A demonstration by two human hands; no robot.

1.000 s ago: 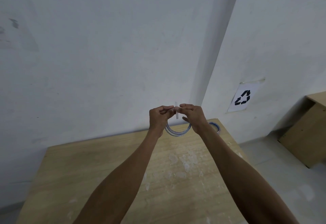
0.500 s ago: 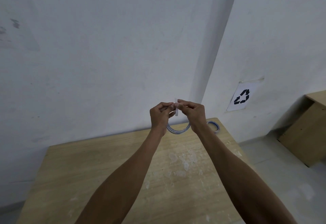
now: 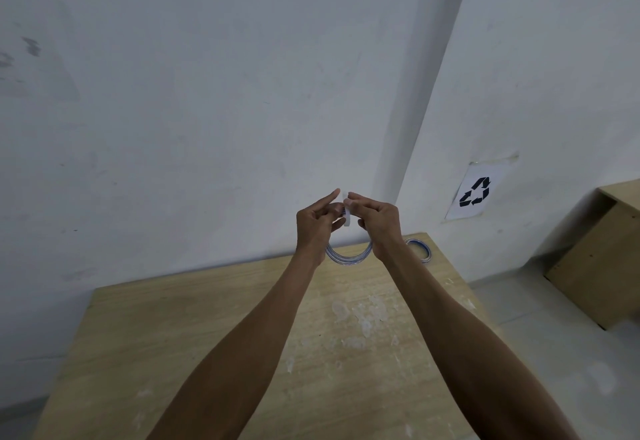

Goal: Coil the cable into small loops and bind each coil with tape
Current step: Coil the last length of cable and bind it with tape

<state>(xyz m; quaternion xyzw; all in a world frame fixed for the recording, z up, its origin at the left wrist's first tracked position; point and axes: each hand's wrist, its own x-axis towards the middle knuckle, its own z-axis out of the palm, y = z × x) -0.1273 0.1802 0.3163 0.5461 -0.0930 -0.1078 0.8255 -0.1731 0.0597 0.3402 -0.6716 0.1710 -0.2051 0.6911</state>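
A small coil of blue-and-white cable (image 3: 348, 258) hangs in the air between both hands, above the far edge of the wooden table (image 3: 194, 328). My left hand (image 3: 315, 224) holds the coil's top from the left, index finger stretched up. My right hand (image 3: 375, 221) pinches a short strip of white tape (image 3: 346, 212) that wraps over the top of the coil. The upper part of the coil is hidden by my fingers.
A second cable coil (image 3: 419, 249) lies on the table's far right corner. White flecks mark the tabletop middle. A white wall rises behind, with a recycling sign (image 3: 475, 193) on it. A wooden cabinet (image 3: 599, 259) stands on the floor at the right.
Both hands have risen a little with the coil. My left index finger has straightened upward, and the tape strip now curves further over the coil's top.
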